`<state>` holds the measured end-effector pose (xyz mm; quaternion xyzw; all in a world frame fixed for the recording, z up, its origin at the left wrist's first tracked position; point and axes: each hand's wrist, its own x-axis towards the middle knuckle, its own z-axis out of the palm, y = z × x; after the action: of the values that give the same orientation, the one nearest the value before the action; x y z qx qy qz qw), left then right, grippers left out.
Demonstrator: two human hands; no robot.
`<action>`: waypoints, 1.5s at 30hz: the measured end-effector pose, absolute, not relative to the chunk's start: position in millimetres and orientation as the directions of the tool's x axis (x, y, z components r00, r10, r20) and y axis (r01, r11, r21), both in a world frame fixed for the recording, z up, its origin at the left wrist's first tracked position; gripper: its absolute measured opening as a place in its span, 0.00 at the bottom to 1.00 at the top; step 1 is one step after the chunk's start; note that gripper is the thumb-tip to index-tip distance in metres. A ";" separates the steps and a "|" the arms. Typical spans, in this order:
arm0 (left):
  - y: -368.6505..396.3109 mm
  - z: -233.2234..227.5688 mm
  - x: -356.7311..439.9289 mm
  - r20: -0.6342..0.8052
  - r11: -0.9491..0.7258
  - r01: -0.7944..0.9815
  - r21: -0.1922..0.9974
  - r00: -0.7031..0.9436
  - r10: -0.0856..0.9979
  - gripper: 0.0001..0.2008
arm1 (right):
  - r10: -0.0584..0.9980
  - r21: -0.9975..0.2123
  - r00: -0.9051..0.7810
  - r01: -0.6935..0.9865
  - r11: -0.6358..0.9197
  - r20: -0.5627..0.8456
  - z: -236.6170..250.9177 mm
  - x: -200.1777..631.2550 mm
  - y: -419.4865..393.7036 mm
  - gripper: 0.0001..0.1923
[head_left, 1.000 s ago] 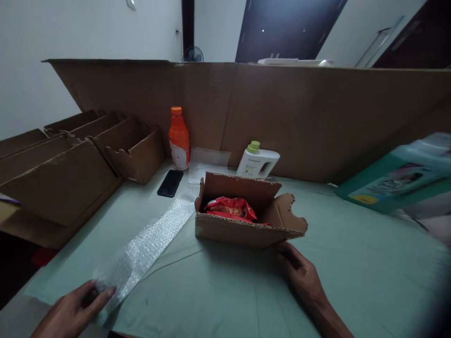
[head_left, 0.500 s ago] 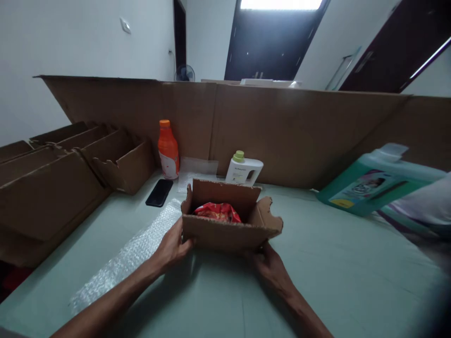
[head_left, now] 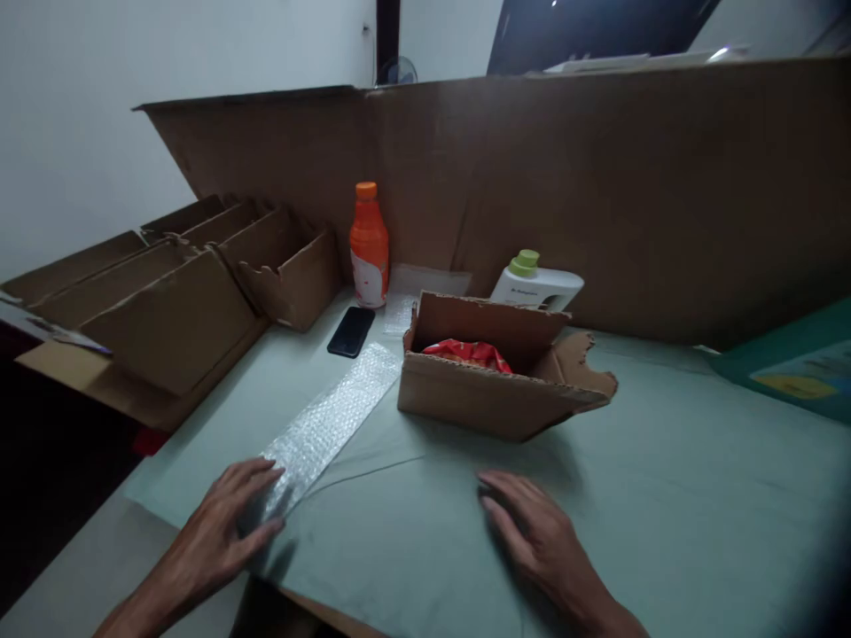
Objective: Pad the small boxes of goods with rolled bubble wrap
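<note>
A small open cardboard box [head_left: 479, 399] sits on the table with a crumpled red packet [head_left: 471, 353] inside; most of the packet is hidden by the box wall. My left hand [head_left: 232, 514] is at the near end of a strip of bubble wrap [head_left: 339, 412], thumb and fingers apart over it; whether it touches the strip I cannot tell. In front of the box, my right hand [head_left: 532, 532] is over the table, apart from the box, with its fingers loosely bent, thumb apart, and nothing held.
An orange bottle [head_left: 369, 248] and a black phone [head_left: 351, 331] stand and lie behind the strip. Several cardboard bins [head_left: 179, 328] line the left. A white bottle with a green cap [head_left: 532, 285] is behind the box, a green jug [head_left: 798, 359] at right, a cardboard wall [head_left: 598, 177] at back.
Both hands have let go of the cardboard box, which stays on the table. My left hand has moved left to the bubble wrap, my right hand back from the box. The view has turned left and down.
</note>
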<state>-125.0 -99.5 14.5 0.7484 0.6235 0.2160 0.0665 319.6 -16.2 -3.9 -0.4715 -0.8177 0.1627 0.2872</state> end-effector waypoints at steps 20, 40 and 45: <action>-145.8 -0.2 -135.5 0.516 -0.463 0.762 0.453 0.200 0.833 0.13 | 0.563 -0.120 -0.746 0.561 0.819 0.356 46.0 172.6 -32.6 0.10; 34.5 22.9 20.9 0.177 -0.218 0.423 0.879 0.135 0.975 0.36 | 0.986 -0.798 0.103 0.600 0.043 0.131 23.5 360.3 24.2 0.30; 102.6 10.1 57.8 0.154 -0.186 0.354 0.916 0.117 0.981 0.30 | 0.988 -0.824 0.076 0.562 0.070 0.136 10.3 338.8 85.1 0.25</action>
<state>57.8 102.6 10.1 0.6466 0.5163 0.4183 0.3746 338.8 85.1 10.3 -0.6236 -0.6212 0.2759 0.3861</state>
